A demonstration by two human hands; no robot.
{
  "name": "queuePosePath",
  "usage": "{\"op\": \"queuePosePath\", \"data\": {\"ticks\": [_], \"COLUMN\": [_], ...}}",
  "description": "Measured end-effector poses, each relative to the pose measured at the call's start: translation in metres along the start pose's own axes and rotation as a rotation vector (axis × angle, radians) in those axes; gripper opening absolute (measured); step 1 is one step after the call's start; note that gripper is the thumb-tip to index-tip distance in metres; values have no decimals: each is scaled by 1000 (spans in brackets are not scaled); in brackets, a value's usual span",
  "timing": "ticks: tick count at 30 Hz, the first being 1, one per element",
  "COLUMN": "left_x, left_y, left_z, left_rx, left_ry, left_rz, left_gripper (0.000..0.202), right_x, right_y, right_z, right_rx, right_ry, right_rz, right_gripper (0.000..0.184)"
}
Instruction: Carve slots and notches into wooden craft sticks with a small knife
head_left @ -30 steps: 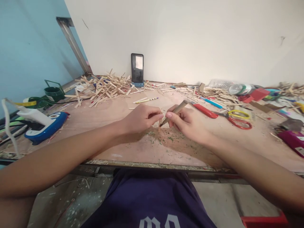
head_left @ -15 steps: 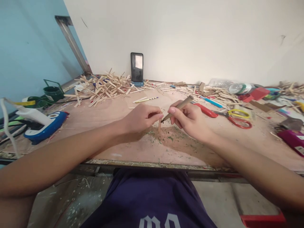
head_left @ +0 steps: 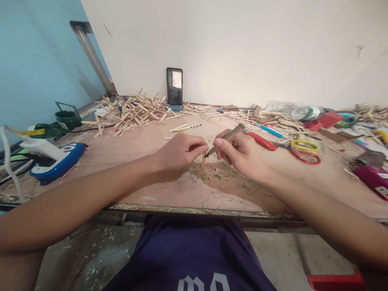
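Above the table's front half, my left hand [head_left: 186,152] is closed, its thumb and fingertips pinching a small wooden stick [head_left: 203,162] that points downward. My right hand [head_left: 239,149] wraps around a thick brown-handled tool [head_left: 228,136] with a thin dark tip. That tip meets the stick, or sits right beside it, just by my left fingertips; I cannot tell whether it touches. Green crumbs [head_left: 216,176] and dark specks lie scattered on the tabletop beneath both hands. What the left fingers cover of the stick is hidden.
A heap of wooden sticks [head_left: 136,111] lies back left, near an upright phone [head_left: 175,87]. A yellow pencil [head_left: 189,127] is behind my hands. Red-handled pliers [head_left: 262,140], scissors [head_left: 304,151] and a plastic bottle [head_left: 304,112] are at right. A blue power strip [head_left: 60,163] sits left.
My right hand and the brown-handled tool have shifted very slightly left. The left hand keeps its pinch on the stick in nearly the same place.
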State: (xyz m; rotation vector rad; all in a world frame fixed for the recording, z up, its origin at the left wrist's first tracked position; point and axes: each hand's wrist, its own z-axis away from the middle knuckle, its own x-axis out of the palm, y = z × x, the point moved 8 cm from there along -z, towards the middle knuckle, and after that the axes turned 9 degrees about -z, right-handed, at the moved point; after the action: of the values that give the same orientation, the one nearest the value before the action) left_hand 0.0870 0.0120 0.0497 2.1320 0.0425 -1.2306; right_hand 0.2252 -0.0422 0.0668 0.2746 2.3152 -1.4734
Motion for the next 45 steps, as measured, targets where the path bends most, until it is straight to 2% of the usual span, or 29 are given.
{"op": "queuePosePath", "data": {"ticks": [6, 9, 13, 16, 20, 27, 30, 34, 37, 40, 45], "left_x": [-1, -2, -4, -1, 3, 5, 0, -7, 3, 9, 9], "left_y": [1, 1, -2, -7, -10, -12, -10, 17, 33, 36, 25], "left_z": [-1, 0, 2, 3, 4, 4, 3, 8, 16, 19, 15], "left_rx": [8, -16, -112, -178, -201, -215, -141, 248, 487, 539, 459], "left_ry": [3, 11, 34, 25, 0, -8, 26, 100, 3, -93, -148], "left_rz": [-1, 17, 83, 184, 289, 306, 174, -229, -336, -345, -276], "left_gripper": [37, 36, 39, 41, 42, 43, 43, 34, 32, 30, 23], "right_x": [7, -4, -15, -17, -16, -11, -10, -13, -16, -20, -27], "right_y": [4, 1, 6, 8, 6, 5, 5, 4, 5, 9, 12], "right_z": [0, -2, -3, -3, -2, -2, -2, -3, -3, -3, -3], "right_rx": [53, 22, 57, 72, 71, 94, 101, 92, 86, 93, 82], "right_ry": [-81, 7, 88, 98, 98, 78, 83, 92, 99, 116, 162], "right_rz": [46, 63, 63, 80, 79, 37, 8, 12, 50, 63, 66], "right_gripper": [64, 70, 75, 76, 76, 74, 74, 75, 76, 73, 70]}}
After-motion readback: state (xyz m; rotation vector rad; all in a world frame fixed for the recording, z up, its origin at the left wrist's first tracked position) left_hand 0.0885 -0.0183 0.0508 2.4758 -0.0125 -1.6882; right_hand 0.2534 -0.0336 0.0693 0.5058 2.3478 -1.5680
